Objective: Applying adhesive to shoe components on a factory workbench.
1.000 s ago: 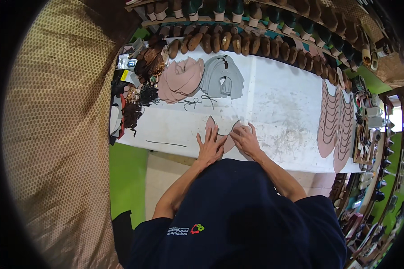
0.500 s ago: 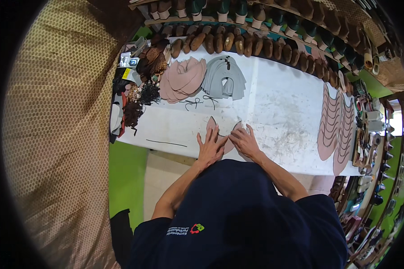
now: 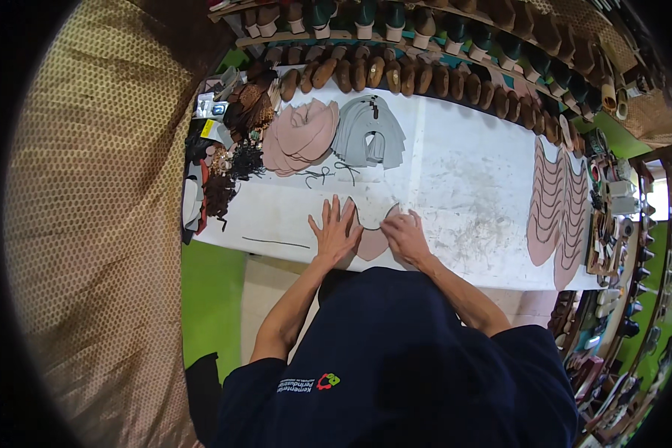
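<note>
we are bending over the white table (image 3: 463, 187), and the pink piece (image 3: 371, 246) is lying flat near its front edge, its two pointed wings reaching away from us. our left hand (image 3: 334, 233) is resting palm down on the left wing, fingers spreading and clasping nothing. our right hand (image 3: 406, 237) is curling its fingers together over the right wing, the tips meeting the inner curve; whether they are pinching the dark edging (image 3: 371, 229) there, we cannot tell.

as we are judging it, we are working along that edging at the right side of the curve. to be doing this well, we are wanting the left palm bearing evenly, so the piece is not sliding or puckering under the right fingertips. we are best going in short lengths, following the curve and not pulling, since a thin strip is likely straying at a bend. near the wing's point we are needing extra care.

one loose dark strip (image 3: 276, 243) is lying to our left, apart from the piece, and the grey stack (image 3: 349, 133) is sitting farther back.
</note>
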Action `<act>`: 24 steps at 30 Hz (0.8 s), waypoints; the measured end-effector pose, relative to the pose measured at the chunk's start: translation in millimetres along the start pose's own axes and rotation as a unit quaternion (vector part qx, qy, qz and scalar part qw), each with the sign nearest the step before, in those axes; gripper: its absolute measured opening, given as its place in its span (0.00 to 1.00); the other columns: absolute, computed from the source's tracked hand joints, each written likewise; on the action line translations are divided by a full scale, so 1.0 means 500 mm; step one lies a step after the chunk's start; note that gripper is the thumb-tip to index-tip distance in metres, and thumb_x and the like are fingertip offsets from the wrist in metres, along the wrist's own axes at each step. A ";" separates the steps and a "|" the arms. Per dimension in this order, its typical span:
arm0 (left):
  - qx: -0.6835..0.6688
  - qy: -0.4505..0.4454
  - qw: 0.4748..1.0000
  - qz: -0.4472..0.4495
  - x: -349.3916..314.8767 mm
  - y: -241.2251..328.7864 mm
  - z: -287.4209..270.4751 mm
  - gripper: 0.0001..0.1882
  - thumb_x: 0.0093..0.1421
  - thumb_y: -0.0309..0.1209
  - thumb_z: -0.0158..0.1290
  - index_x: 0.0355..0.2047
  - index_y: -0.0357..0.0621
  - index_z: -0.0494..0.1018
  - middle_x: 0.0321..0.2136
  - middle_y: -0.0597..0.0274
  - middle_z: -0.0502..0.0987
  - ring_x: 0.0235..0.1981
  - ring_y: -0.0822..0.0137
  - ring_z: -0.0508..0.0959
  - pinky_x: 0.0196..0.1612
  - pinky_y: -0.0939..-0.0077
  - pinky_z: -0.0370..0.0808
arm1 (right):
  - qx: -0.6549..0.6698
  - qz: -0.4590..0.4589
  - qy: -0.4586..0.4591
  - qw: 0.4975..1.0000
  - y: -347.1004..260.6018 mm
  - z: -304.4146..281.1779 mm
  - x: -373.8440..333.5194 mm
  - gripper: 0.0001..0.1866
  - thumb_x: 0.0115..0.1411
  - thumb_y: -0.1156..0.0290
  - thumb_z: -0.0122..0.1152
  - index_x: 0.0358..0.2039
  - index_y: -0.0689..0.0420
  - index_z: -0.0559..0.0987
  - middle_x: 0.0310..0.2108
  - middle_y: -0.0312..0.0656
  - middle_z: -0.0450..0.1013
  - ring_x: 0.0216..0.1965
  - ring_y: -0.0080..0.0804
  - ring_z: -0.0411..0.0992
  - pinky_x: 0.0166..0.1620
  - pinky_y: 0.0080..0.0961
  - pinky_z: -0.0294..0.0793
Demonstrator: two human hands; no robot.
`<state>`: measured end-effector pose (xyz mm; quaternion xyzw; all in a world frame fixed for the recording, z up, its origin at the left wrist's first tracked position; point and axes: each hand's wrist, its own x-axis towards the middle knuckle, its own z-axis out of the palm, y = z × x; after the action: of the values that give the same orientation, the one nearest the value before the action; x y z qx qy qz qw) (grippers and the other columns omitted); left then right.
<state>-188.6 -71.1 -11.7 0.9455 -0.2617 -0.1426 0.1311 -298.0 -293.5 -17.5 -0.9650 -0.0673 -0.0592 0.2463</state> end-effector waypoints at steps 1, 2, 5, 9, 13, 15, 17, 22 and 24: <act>-0.001 0.005 1.000 0.002 0.003 0.004 -0.003 0.39 0.68 0.57 0.52 0.77 0.64 0.59 0.80 0.51 0.43 0.80 0.44 0.43 0.68 0.14 0.38 | 0.023 0.049 0.035 0.998 0.004 0.002 -0.003 0.17 0.64 0.70 0.63 0.53 0.50 0.83 0.53 0.33 0.75 0.60 0.34 0.70 0.73 0.56 0.53; 0.000 0.005 1.000 0.001 0.001 0.004 0.000 0.39 0.68 0.57 0.52 0.77 0.64 0.59 0.80 0.51 0.43 0.80 0.44 0.43 0.68 0.14 0.38 | 0.024 0.049 0.035 0.998 0.004 -0.004 -0.001 0.17 0.64 0.70 0.63 0.53 0.50 0.83 0.53 0.33 0.75 0.60 0.34 0.70 0.73 0.56 0.53; 0.004 0.026 1.000 0.002 -0.002 0.015 0.009 0.40 0.67 0.58 0.54 0.76 0.63 0.60 0.80 0.50 0.44 0.80 0.44 0.43 0.68 0.14 0.38 | 0.002 0.073 0.064 0.995 0.008 -0.018 0.003 0.16 0.64 0.70 0.62 0.53 0.50 0.83 0.53 0.33 0.75 0.59 0.35 0.70 0.72 0.56 0.55; -0.024 0.050 0.996 0.066 -0.016 0.030 0.023 0.33 0.67 0.49 0.57 0.71 0.65 0.67 0.80 0.52 0.46 0.80 0.46 0.43 0.68 0.14 0.37 | -0.012 -0.022 0.017 1.000 0.002 -0.022 0.005 0.16 0.64 0.70 0.62 0.53 0.50 0.83 0.50 0.35 0.76 0.57 0.36 0.71 0.70 0.51 0.59; -0.024 0.046 0.984 0.171 -0.035 0.037 0.040 0.26 0.67 0.43 0.58 0.66 0.68 0.74 0.79 0.52 0.49 0.79 0.47 0.48 0.67 0.13 0.40 | 0.047 -0.008 -0.029 0.998 0.018 -0.009 0.000 0.17 0.64 0.70 0.63 0.54 0.50 0.83 0.51 0.37 0.75 0.56 0.36 0.71 0.67 0.45 0.64; -0.020 0.061 0.985 0.163 -0.046 0.039 0.048 0.25 0.67 0.43 0.57 0.65 0.70 0.74 0.79 0.53 0.50 0.78 0.46 0.50 0.67 0.13 0.41 | 0.045 -0.019 -0.027 0.998 0.020 -0.009 0.000 0.17 0.64 0.70 0.63 0.54 0.50 0.83 0.51 0.37 0.75 0.56 0.37 0.71 0.66 0.44 0.64; -0.003 0.063 0.984 0.168 -0.053 0.035 0.052 0.25 0.68 0.41 0.56 0.65 0.72 0.74 0.79 0.54 0.51 0.78 0.47 0.51 0.67 0.14 0.41 | 0.042 -0.029 -0.026 0.998 0.018 -0.011 0.000 0.17 0.64 0.70 0.63 0.54 0.50 0.83 0.51 0.38 0.75 0.56 0.37 0.71 0.66 0.44 0.65; 0.007 0.063 0.984 0.169 -0.054 0.036 0.055 0.25 0.69 0.41 0.55 0.66 0.73 0.74 0.79 0.55 0.52 0.78 0.49 0.51 0.67 0.14 0.42 | 0.008 -0.041 -0.022 0.999 0.015 -0.015 -0.001 0.18 0.64 0.71 0.63 0.54 0.50 0.83 0.52 0.37 0.75 0.57 0.37 0.71 0.66 0.45 0.64; 0.016 0.062 0.982 0.175 -0.054 0.034 0.053 0.25 0.68 0.41 0.55 0.66 0.73 0.74 0.79 0.56 0.52 0.78 0.49 0.51 0.67 0.15 0.42 | 0.001 -0.051 -0.019 0.999 0.014 -0.018 -0.001 0.17 0.64 0.70 0.63 0.54 0.50 0.83 0.52 0.38 0.75 0.57 0.38 0.71 0.66 0.44 0.65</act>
<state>-227.5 -75.5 -25.2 0.8940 -0.4169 -0.0547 0.1549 -298.1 -303.8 -13.1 -0.9612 -0.1206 -0.0534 0.2422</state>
